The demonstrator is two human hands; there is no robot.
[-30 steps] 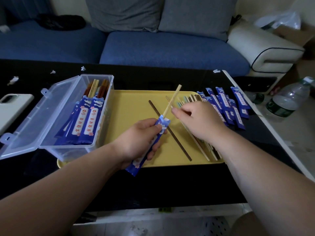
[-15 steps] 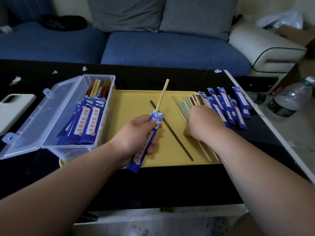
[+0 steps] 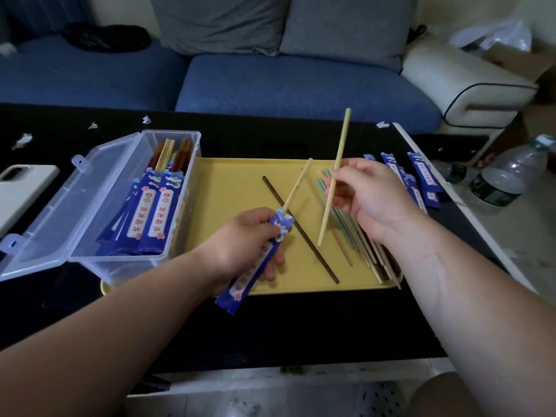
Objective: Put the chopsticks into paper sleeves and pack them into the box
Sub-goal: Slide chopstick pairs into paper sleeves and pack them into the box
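Over the yellow tray [image 3: 228,188], the left hand [image 3: 240,248] gripped a blue paper sleeve [image 3: 255,263]. Its fingers [image 3: 275,258] were curled beneath the sleeve and the thumb pressed on top near the open mouth. A first chopstick [image 3: 296,185], pale, sat partly inside that sleeve, its free end slanting up and to the right. Just beside it, the right hand [image 3: 373,200] pinched a second chopstick [image 3: 326,212] near its middle between thumb and fingertips [image 3: 343,179]. It was held steeply tilted above the tray, with its lower tip near the sleeve's mouth but apart from it. A dark chopstick [image 3: 301,230] lay diagonally on the tray between the two hands, and a pile of loose chopsticks [image 3: 365,251] lay under the right wrist. At the tray's left end stood a clear box [image 3: 90,206] with its lid open, holding filled sleeves [image 3: 153,212]. Spare sleeves [image 3: 421,179] lay on the black surface [image 3: 270,326] beyond the right hand.
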